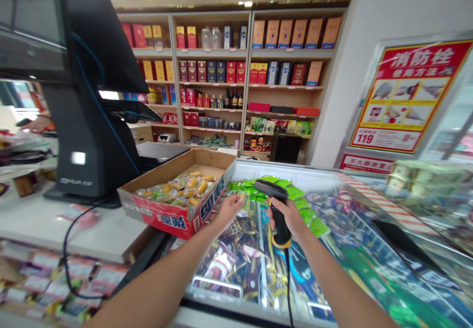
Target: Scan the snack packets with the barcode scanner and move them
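Note:
My right hand point(286, 217) is wrapped round the grip of a black and yellow barcode scanner point(280, 227), whose head points left and whose cable hangs down. Beside it on the left, my left hand point(231, 209) is closed with its fingertips together; a small yellowish spot shows there, too small to name. Flat green packets point(266, 182) lie overlapping on the glass top of a chest freezer point(236, 288), just beyond both hands. An open cardboard box point(173, 222) stands left of my left hand, holding several clear-wrapped yellow snacks point(192, 190).
A black cash-register terminal point(92, 121) stands on the white counter point(99, 239) at left, its cable looping over the edge. Egg trays point(406, 175) sit at right. Shelves point(210, 82) of boxed bottles line the back. Another person's hand point(37, 123) shows at far left.

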Action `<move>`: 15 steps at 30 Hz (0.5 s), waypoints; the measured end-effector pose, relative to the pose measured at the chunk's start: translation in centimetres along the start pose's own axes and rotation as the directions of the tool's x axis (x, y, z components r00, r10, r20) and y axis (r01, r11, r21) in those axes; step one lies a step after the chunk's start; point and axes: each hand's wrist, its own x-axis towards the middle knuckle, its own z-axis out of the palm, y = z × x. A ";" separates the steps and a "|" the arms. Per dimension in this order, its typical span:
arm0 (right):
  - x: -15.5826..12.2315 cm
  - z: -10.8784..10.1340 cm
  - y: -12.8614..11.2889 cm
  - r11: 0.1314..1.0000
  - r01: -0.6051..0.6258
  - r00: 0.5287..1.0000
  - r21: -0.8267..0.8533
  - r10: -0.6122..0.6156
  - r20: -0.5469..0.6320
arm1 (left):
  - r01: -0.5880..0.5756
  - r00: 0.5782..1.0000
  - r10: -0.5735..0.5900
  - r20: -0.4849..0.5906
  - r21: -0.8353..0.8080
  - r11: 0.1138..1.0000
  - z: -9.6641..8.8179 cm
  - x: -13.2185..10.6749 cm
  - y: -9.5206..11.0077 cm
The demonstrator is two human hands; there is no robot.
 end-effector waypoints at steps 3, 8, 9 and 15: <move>0.0 -0.1 0.0 0.998 0.048 0.997 0.043 -0.046 -0.058 | -0.030 1.000 0.026 0.016 0.366 0.930 0.7 -0.8 0.2; 0.2 -0.8 -0.3 0.976 0.168 0.977 0.140 -0.146 -0.154 | -0.240 0.943 0.332 0.001 0.693 0.680 0.0 -2.6 4.9; 0.2 -0.9 -0.5 0.966 0.196 0.969 0.166 -0.166 -0.182 | -0.238 0.939 0.343 0.009 0.739 0.630 -0.7 -2.6 6.5; 0.6 -1.1 -0.8 0.938 0.252 0.948 0.238 -0.191 -0.253 | -0.030 0.995 0.102 -0.010 0.924 0.381 -8.8 2.8 13.6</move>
